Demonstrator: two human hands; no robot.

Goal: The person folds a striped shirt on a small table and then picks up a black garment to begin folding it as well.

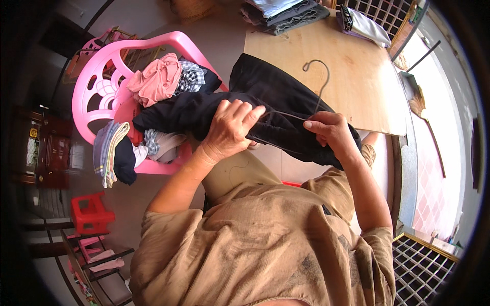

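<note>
A black garment (pixel 279 88) stretches from the pink chair across to the near edge of the wooden table. Over it lies a wire clothes hanger (pixel 323 82), its hook pointing away from me above the tabletop. My left hand (pixel 233 126) is closed around the left part of the hanger and the dark cloth by it. My right hand (pixel 331 130) pinches the hanger wire near the base of the hook, thumb on top, with black cloth beneath. The hidden parts of the hanger run inside or under the garment; I cannot tell which.
Crumpled clothes, among them a pink one (pixel 157 80), fill the pink plastic chair (pixel 82 95) at left; folded cloths (pixel 111 153) hang over its side. Folded garments (pixel 291 19) and a white folded cloth (pixel 367 28) lie on the wooden table (pixel 360 84). A red stool (pixel 92 212) stands lower left.
</note>
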